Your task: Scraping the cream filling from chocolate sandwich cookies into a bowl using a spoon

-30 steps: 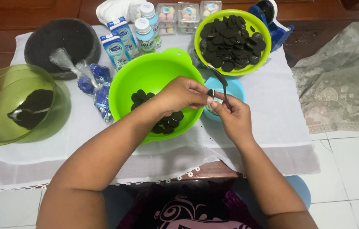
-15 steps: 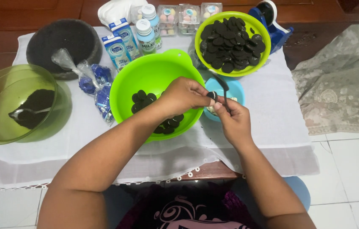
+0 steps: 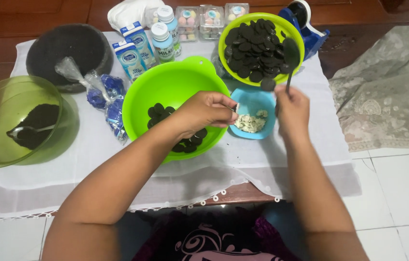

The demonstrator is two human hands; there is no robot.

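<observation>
The right hand grips a spoon raised over the blue bowl near the table's far edge; the left hand pinches a dark cookie half above it; a loose pinch could drop it into the cream.

Left hand curled inward, right hand raised (fingers seemingly closed), forearms converging.
</observation>
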